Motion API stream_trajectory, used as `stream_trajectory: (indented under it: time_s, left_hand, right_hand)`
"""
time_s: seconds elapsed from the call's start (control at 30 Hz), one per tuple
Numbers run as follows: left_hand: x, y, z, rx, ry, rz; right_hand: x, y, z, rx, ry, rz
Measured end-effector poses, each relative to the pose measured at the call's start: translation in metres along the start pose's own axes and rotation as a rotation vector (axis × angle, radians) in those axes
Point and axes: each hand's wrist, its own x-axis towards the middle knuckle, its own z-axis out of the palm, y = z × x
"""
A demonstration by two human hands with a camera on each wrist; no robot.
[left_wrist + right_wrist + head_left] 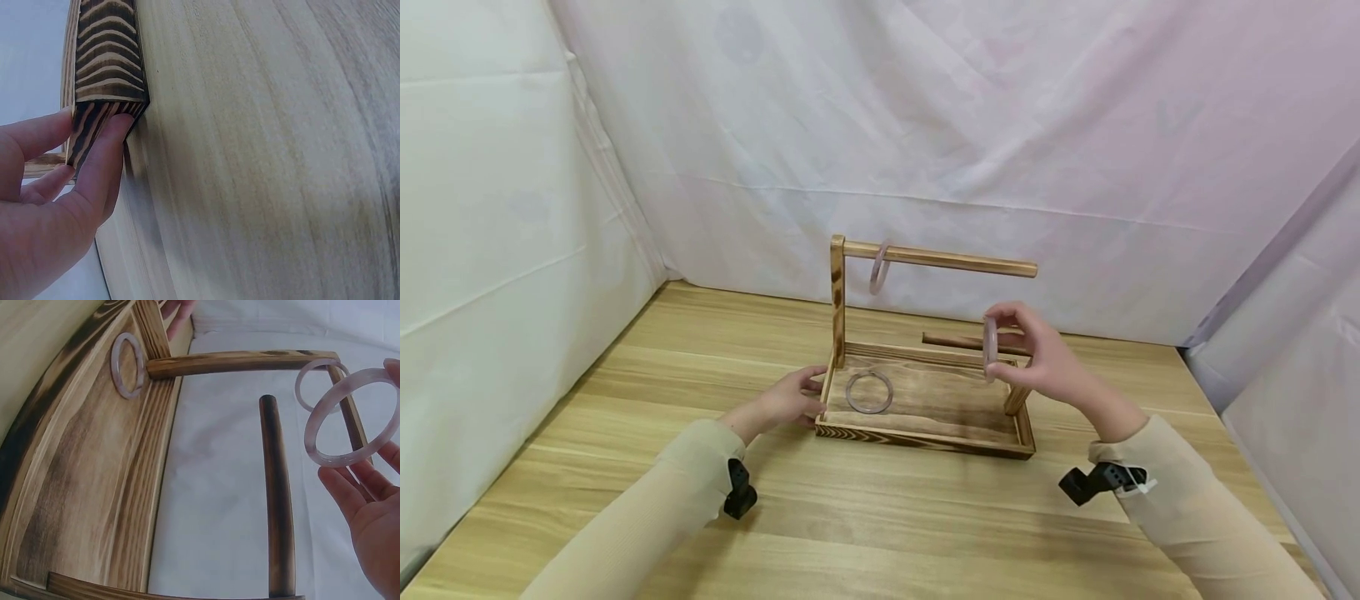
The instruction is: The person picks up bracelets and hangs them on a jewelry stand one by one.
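My right hand (1041,354) pinches a pale lilac bangle (990,342) between thumb and fingers, upright by the lower bar (951,340) of a wooden bangle stand. In the right wrist view, the held bangle (314,422) is well left of the palm, near that bar's free end. A second bangle (876,279) hangs on the upper bar (955,259), close to the left post (838,300). The third bangle (868,412) lies flat in the stand's tray (947,408). My left hand (786,396) grips the tray's left end, fingertips on the rim and end wall (84,128).
The stand rests on a wood-grain table (850,525). Pale cloth (925,108) hangs behind it and along both sides. A short right post (1018,400) carries the lower bar. Black wrist mounts (739,490) sit on both sleeves.
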Motion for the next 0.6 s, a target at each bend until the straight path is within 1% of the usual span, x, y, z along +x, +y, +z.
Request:
stream_trajectory:
  time_s: [0.27,0.5,0.6]
  left_hand:
    - [0.001,-0.002,0.0,0.002,0.0,0.008]
    - [0.002,-0.002,-0.001,0.005,0.004,0.008]
    - [0.002,-0.002,0.0,0.005,0.003,0.011]
  right_hand:
    - [-0.003,-0.001,-0.01,0.037,0.032,0.083]
    - [-0.004,0.003,-0.018,0.067,0.092,0.081]
    - [-0.005,0.004,-0.022,0.077,0.109,0.097]
